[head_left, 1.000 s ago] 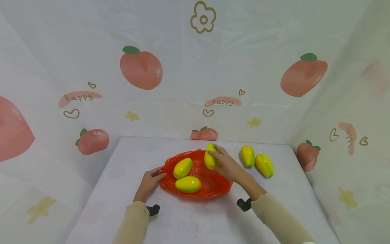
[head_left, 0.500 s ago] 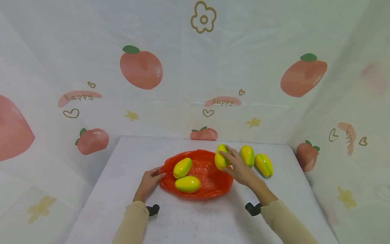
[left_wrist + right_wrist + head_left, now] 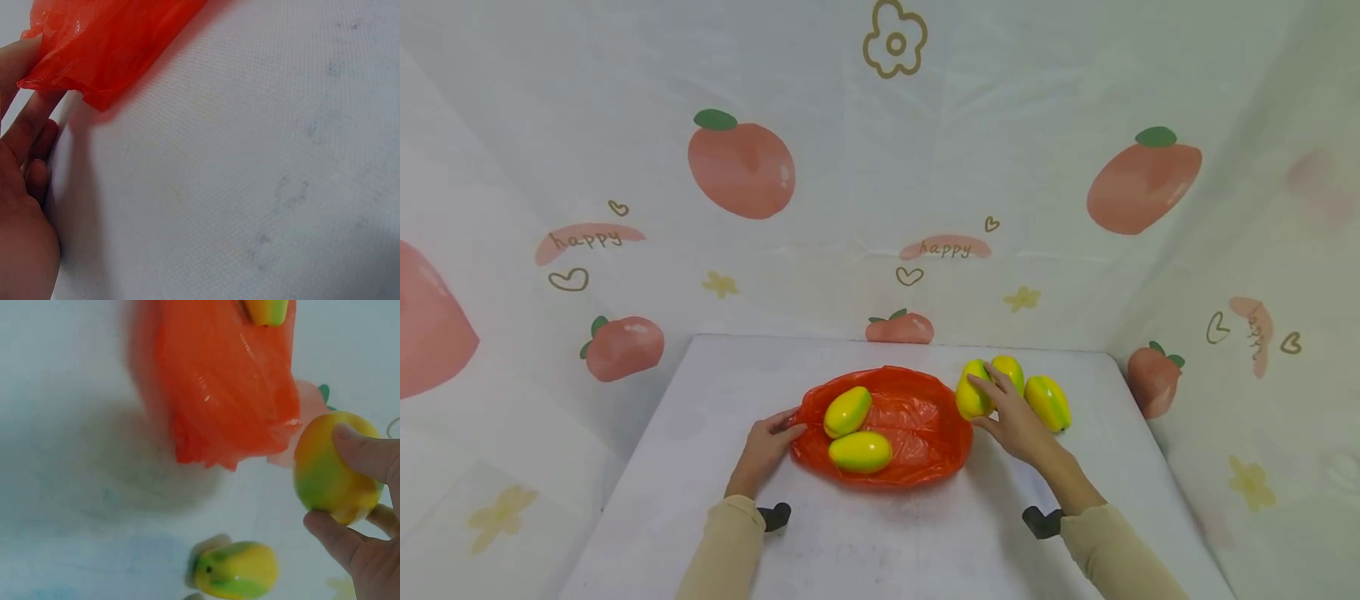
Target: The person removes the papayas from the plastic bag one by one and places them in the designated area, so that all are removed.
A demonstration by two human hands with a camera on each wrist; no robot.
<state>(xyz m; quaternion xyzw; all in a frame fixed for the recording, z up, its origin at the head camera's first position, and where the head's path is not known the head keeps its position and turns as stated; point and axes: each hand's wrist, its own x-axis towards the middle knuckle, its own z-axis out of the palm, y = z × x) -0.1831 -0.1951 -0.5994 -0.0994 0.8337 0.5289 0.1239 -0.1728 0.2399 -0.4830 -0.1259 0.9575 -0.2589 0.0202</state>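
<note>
A red plastic bag [image 3: 921, 429] lies spread open on the white table, its rim standing like a shallow bowl. Inside it, toward the left, rest two yellow-green papayas [image 3: 847, 412], side by side. My left hand [image 3: 766, 450] pinches the bag's left edge; in the left wrist view the fingers [image 3: 31, 122] lie on both sides of the red plastic [image 3: 119, 44]. With thumb and fingers my right hand [image 3: 1021, 423] grips another papaya [image 3: 973, 390], raised at the bag's right rim. The right wrist view shows this held papaya [image 3: 331, 472] close, between thumb and fingertips.
Right of the bag, two more papayas [image 3: 1048, 404] lie on the table [image 3: 880, 550], one partly hidden behind my right hand and its papaya. White cloth walls [image 3: 820, 275] printed with fruit and hearts enclose the back and sides. Black camera mounts [image 3: 1042, 522] jut from both wrists.
My right hand has carried its papaya rightward, from over the bag's inside to its right rim, near the loose papayas. My left hand stays at the bag's left edge.
</note>
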